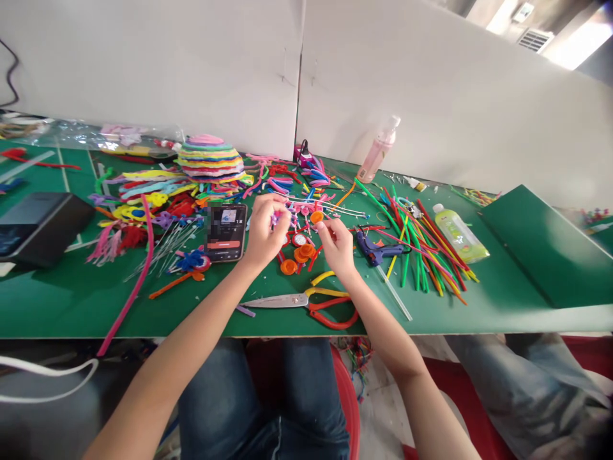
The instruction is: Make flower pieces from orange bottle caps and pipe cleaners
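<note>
My right hand point(338, 246) is closed in a pinch on an orange coiled pipe cleaner disc point(317, 217), held above the table. To its left, my left hand point(268, 229) has its fingers curled together; a bit of purple shows by the fingertips, but I cannot make out what they hold. Beneath and between the hands lie more orange pipe cleaner coils point(288, 266) and a small round white-faced piece point(299, 239). Pink twisted pipe cleaner shapes point(306, 207) lie just behind. Large scissors point(287, 300) with yellow and red handles rest before the hands, partly under my right forearm.
A phone point(234, 249) lies left of my hands. Rightward are a blue glue gun point(378, 248), a bundle of pipe cleaners point(421, 255) and a green drink bottle point(460, 235). A pink bottle point(378, 152) stands behind. A striped dome point(211, 160) sits back left.
</note>
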Motion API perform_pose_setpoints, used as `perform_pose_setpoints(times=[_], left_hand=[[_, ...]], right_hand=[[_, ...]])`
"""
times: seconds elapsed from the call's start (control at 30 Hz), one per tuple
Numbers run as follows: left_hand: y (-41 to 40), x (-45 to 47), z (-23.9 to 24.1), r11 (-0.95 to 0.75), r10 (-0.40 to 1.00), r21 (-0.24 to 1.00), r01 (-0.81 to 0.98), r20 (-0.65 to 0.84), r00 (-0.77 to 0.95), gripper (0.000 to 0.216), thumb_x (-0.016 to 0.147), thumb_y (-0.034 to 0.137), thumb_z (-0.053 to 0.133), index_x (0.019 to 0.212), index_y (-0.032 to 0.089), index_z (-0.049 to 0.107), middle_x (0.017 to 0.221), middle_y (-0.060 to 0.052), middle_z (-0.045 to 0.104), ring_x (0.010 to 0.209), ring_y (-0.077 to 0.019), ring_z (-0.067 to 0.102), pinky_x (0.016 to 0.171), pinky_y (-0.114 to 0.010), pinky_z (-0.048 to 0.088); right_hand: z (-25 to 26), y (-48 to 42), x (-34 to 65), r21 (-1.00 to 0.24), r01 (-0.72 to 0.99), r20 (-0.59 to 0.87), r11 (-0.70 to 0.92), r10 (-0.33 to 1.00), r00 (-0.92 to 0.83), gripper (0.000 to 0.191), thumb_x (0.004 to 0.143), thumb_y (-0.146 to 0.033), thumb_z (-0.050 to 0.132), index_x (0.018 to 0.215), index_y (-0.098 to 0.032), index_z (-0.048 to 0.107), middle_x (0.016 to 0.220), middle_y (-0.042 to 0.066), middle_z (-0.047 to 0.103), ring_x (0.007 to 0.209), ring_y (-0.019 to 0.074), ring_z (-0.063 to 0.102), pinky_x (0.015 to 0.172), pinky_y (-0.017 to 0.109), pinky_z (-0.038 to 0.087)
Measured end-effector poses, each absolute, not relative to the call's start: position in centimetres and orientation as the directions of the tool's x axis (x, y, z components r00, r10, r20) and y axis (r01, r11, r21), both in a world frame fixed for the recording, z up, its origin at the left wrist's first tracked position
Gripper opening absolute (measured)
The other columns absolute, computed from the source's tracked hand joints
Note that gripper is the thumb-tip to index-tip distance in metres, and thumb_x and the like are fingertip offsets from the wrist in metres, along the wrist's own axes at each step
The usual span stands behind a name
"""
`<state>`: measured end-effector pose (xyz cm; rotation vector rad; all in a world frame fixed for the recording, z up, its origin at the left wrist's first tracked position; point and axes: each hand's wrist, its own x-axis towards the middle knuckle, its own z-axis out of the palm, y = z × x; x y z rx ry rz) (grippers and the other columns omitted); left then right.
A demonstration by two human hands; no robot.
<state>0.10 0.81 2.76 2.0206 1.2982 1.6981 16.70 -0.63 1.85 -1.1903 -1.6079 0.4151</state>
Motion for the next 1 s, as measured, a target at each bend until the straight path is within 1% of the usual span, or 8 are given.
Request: perform_pose_setpoints(times=[0.1, 0.27, 0.43, 0.53, 0.63, 0.73, 0.83, 1.0], left_hand=[[0.4, 0.9, 2.6, -0.576, 0.787, 0.728, 0.373, 0.616, 0.012, 0.026, 0.083, 0.042, 0.058, 0.099, 0.022, 0.065, 0.113, -0.007, 0.06, 0.113, -0.022, 0.053, 0.102, -0.041, 0.041], [-0.3, 2.7, 1.8, -0.303, 0.952, 0.951, -0.064, 0.3, -0.054, 0.024, 0.074, 0.044, 0.068, 0.081, 0.021, 0.072, 0.115, -0.008, 0.064, 0.115, -0.0253, 0.056, 0.093, -0.041, 0.049], [0.2, 3.1, 1.1, -0.152, 0.988, 0.946, -0.286, 0.137, -0.072, 0.022, 0.064, 0.041, 0.075, 0.073, 0.021, 0.071, 0.113, -0.007, 0.066, 0.117, -0.0256, 0.055, 0.092, -0.039, 0.049], [0.8, 2.9, 0.7, -0.105, 0.993, 0.94, -0.325, 0.082, -0.085, 0.028, 0.063, 0.045, 0.074, 0.076, 0.02, 0.068, 0.107, -0.007, 0.067, 0.111, -0.0245, 0.058, 0.093, -0.039, 0.047], [1.1, 2.6, 0.6, -0.096, 0.994, 0.96, -0.262, 0.081, -0.069, 0.03, 0.069, 0.048, 0.068, 0.08, 0.02, 0.064, 0.106, -0.008, 0.068, 0.104, -0.0231, 0.061, 0.09, -0.038, 0.048], [1.0, 2.0, 1.0, -0.277, 0.958, 0.96, 0.032, 0.279, -0.066, 0.026, 0.079, 0.046, 0.059, 0.081, 0.02, 0.059, 0.11, -0.008, 0.067, 0.104, -0.0225, 0.06, 0.088, -0.036, 0.047], [0.6, 1.4, 1.8, -0.414, 0.899, 0.842, 0.347, 0.438, 0.01, 0.023, 0.087, 0.041, 0.049, 0.083, 0.02, 0.058, 0.091, -0.006, 0.07, 0.088, -0.0195, 0.063, 0.079, -0.031, 0.047], [0.8, 0.6, 2.4, -0.462, 0.884, 0.671, 0.579, 0.398, 0.244, 0.017, 0.086, 0.033, 0.054, 0.08, 0.02, 0.062, 0.077, -0.003, 0.072, 0.071, -0.0192, 0.065, 0.068, -0.029, 0.044]], right_hand=[[1.9, -0.7, 16.6, -0.749, 0.465, 0.535, 0.472, 0.845, 0.006, 0.032, 0.091, -0.044, 0.047, 0.074, -0.02, 0.06, 0.07, 0.001, 0.058, 0.066, 0.0131, 0.052, 0.063, 0.027, 0.042], [1.9, -1.1, 16.3, -0.658, 0.483, 0.595, 0.578, 0.792, -0.138, 0.026, 0.093, -0.034, 0.046, 0.075, -0.02, 0.058, 0.072, 0.002, 0.059, 0.07, 0.014, 0.052, 0.067, 0.028, 0.044], [1.9, -1.2, 16.4, -0.487, 0.613, 0.62, 0.622, 0.741, -0.258, 0.022, 0.094, -0.028, 0.045, 0.082, -0.02, 0.062, 0.079, 0.004, 0.063, 0.076, 0.016, 0.056, 0.078, 0.033, 0.045], [2.0, -1.1, 16.5, -0.355, 0.708, 0.62, 0.611, 0.72, -0.311, 0.024, 0.094, -0.027, 0.044, 0.085, -0.02, 0.065, 0.078, 0.006, 0.063, 0.076, 0.0171, 0.055, 0.073, 0.031, 0.045], [1.9, -1.1, 16.5, -0.29, 0.744, 0.631, 0.602, 0.705, -0.324, 0.026, 0.094, -0.026, 0.044, 0.084, -0.018, 0.067, 0.075, 0.006, 0.062, 0.074, 0.017, 0.054, 0.068, 0.029, 0.044], [1.8, -1.1, 16.6, -0.257, 0.758, 0.617, 0.6, 0.705, -0.349, 0.026, 0.094, -0.026, 0.044, 0.085, -0.018, 0.068, 0.075, 0.005, 0.063, 0.074, 0.0162, 0.055, 0.067, 0.028, 0.044], [1.7, -1.1, 16.9, -0.261, 0.776, 0.615, 0.574, 0.718, -0.324, 0.025, 0.094, -0.027, 0.045, 0.089, -0.02, 0.069, 0.076, 0.004, 0.065, 0.075, 0.0154, 0.057, 0.067, 0.027, 0.043], [2.0, -0.8, 17.5, -0.394, 0.795, 0.565, 0.462, 0.803, -0.187, 0.021, 0.089, -0.032, 0.054, 0.09, -0.023, 0.072, 0.072, 0.002, 0.069, 0.069, 0.0135, 0.06, 0.063, 0.024, 0.041]])
